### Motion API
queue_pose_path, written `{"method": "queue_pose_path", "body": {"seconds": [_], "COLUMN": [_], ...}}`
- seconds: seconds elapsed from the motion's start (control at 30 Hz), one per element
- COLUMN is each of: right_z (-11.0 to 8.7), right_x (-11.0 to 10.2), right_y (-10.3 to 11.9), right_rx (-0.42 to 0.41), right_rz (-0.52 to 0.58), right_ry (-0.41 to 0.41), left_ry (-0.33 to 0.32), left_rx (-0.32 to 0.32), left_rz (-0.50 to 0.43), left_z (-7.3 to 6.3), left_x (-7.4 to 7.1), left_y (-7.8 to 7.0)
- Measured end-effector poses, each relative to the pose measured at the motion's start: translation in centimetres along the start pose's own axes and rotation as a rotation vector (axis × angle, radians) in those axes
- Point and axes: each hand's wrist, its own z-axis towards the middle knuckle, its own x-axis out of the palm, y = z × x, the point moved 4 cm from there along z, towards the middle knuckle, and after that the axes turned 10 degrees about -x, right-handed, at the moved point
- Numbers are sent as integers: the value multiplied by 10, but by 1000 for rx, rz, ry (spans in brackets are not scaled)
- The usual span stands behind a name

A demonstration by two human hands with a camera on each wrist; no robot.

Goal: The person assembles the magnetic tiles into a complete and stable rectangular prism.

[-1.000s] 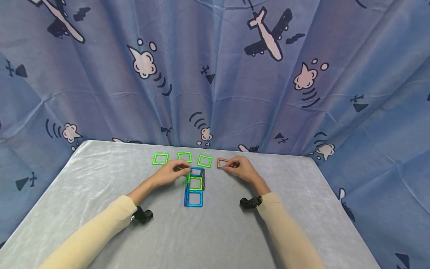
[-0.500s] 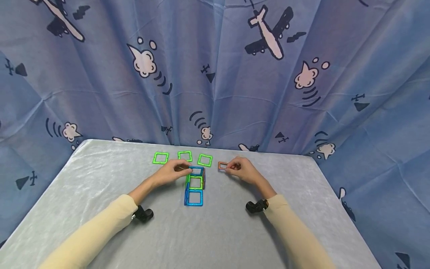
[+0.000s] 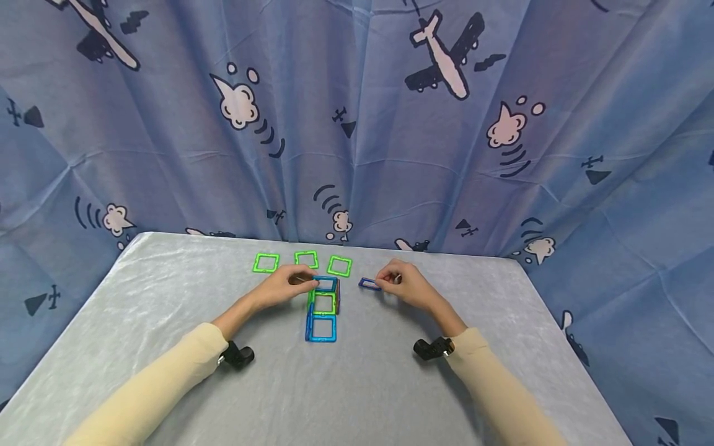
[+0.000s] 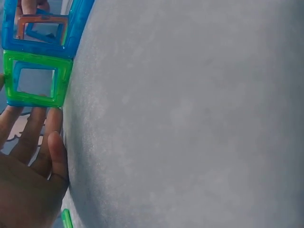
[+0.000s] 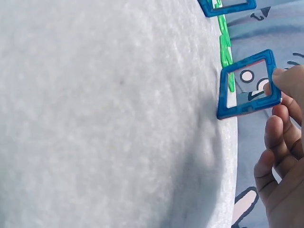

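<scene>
My left hand [image 3: 281, 285] grips the far left corner of a magnetic-tile structure [image 3: 310, 322], thumb and finger at its blue far tile [image 3: 326, 278]. In the left wrist view, other fingers of this left hand [image 4: 33, 171] reach toward a green upright tile [image 4: 40, 101]. A green tile and a blue tile stand along the left side, and a reddish one [image 3: 338, 297] stands at the right. To the right, my right hand [image 3: 404, 284] pinches a blue square magnetic tile [image 5: 249, 109] by its edge; a thin red line shows along its frame.
Three loose green square tiles [image 3: 266, 254] [image 3: 306, 253] [image 3: 339, 257] lie behind the structure. A pale cloth covers the table [image 3: 357, 396], and a blue patterned curtain [image 3: 379, 186] hangs at its back edge.
The piece in my right hand has turned: its orange face showed earlier, its blue face shows now. The right wrist has shifted right and nearer. My left hand stays at the structure.
</scene>
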Motion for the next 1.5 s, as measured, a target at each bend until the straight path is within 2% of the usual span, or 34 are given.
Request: {"method": "queue_pose_path", "body": {"seconds": [0.17, 0.4, 0.6, 0.87, 1.33, 1.5], "right_z": [-2, -6, -8, -12, -27, -33], "right_x": [-2, -1, 1, 6, 8, 10], "right_y": [6, 13, 22, 29, 37, 39], "right_rx": [-46, 3, 8, 39, 73, 92], "right_rz": [-8, 12, 35, 160, 243, 223], "right_ry": [-7, 43, 72, 118, 44, 10], "left_ry": [-2, 0, -3, 2, -3, -4], "left_rx": [7, 12, 12, 13, 3, 1], "left_rz": [2, 13, 23, 23, 28, 29], "left_z": [-1, -1, -1, -2, 0, 0], "left_x": [0, -1, -1, -1, -1, -1], "left_y": [-1, -3, -3, -5, -3, -4]}}
